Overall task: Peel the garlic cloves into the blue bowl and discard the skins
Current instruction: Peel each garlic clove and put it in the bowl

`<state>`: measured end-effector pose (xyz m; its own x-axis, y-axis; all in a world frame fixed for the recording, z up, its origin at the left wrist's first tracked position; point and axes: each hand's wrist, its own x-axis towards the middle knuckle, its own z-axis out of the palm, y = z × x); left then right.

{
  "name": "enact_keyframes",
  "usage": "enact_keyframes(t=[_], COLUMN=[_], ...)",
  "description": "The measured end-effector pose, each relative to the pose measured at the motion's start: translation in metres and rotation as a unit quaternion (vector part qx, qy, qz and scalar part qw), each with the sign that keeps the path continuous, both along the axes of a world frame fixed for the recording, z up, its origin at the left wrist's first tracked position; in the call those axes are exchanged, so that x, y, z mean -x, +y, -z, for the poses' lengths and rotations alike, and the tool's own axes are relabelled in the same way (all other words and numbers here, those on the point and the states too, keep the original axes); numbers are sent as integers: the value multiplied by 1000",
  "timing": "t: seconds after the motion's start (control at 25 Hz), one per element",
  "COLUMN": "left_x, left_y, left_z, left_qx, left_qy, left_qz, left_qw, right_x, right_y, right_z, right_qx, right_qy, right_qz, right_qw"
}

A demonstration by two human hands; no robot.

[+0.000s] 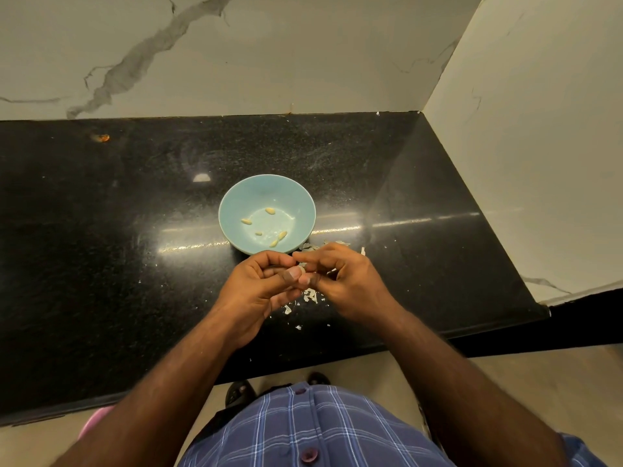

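Nearest, both forearms reach in over the counter edge [337, 352] and meet at the middle. The left hand [256, 291] and right hand [347, 281] touch at the fingertips, each curled in a pinch on a small clove [302, 270] that is mostly hidden, so its long axis cannot be told. Skins [310, 294] lie scattered under and beside the hands. Just beyond the fingertips, slightly left, sits the bowl [236, 200] with five peeled cloves [269, 210]; the left hand is nearer it.
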<state>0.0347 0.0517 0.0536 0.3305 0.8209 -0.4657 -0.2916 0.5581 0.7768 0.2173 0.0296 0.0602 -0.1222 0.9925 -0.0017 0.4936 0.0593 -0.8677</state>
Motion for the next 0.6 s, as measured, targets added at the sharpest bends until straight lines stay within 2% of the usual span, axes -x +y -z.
enact_keyframes(t=[0.2, 0.36, 0.6], left_x=[2, 2, -2], left_y=[-2, -3, -3], left_z=[2, 0, -1], left_qx=[-5, -12, -68], left_qy=[4, -8, 39], left_qz=[16, 15, -16], left_qw=[1000, 1000, 997], right_x=[0, -1, -1], right_y=[2, 2, 2], right_z=[-2, -4, -5], right_qx=[55, 87, 111], right_qy=[80, 107, 127], right_qz=[50, 58, 68], right_qw=[994, 989, 983])
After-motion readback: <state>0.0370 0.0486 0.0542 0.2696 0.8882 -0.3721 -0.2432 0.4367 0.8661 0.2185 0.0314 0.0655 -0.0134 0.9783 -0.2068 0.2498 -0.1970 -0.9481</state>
